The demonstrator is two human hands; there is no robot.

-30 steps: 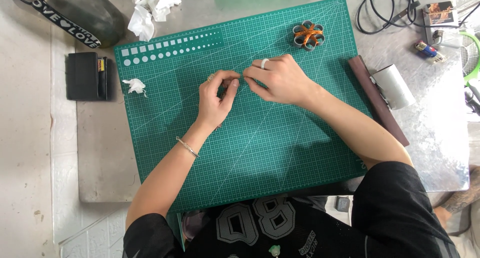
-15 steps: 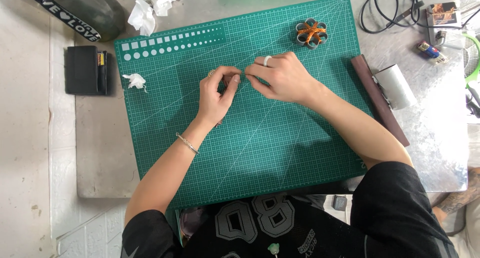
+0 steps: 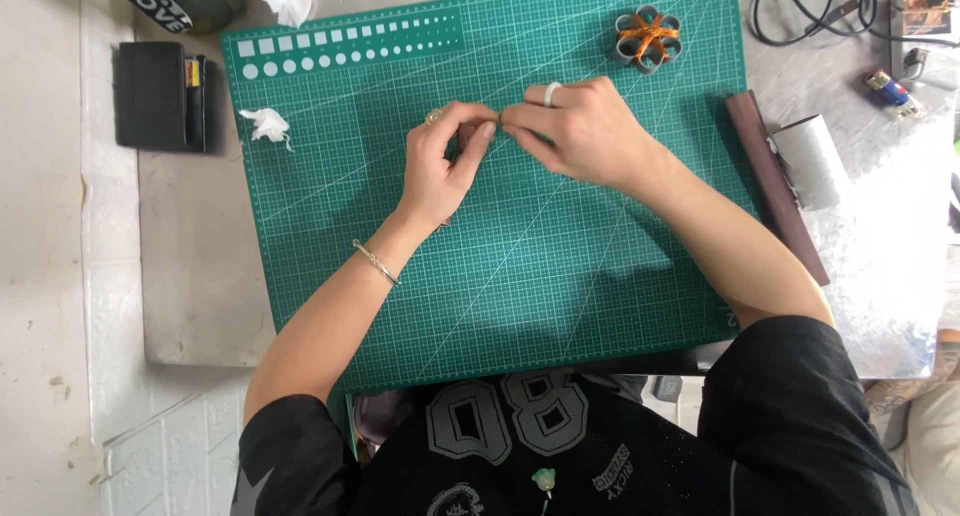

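A green cutting mat (image 3: pixel 520 276) is covering most of a grey tabletop (image 3: pixel 200 276), which is standing against a pale tiled floor on the left. A black case (image 3: pixel 160 96) is lying beside the mat's left edge, a crumpled white scrap (image 3: pixel 268 126) is sitting on the mat near its upper left corner, and a flower-shaped ring of small tubes tied with orange thread (image 3: pixel 647 38) is resting at the mat's top right. A dark brown strip (image 3: pixel 775 196) and a pale roll (image 3: pixel 810 161) are lying just off the mat's right edge, with black cables (image 3: pixel 800 16) beyond.

The left hand (image 3: pixel 440 171) and the right hand (image 3: pixel 590 131) are meeting fingertip to fingertip over the upper middle of the mat, both pinched shut on a tiny piece (image 3: pixel 497 126) too small to identify.

Compared with a second ago, the hands are sitting in much the same spot on the mat with the same pinch.
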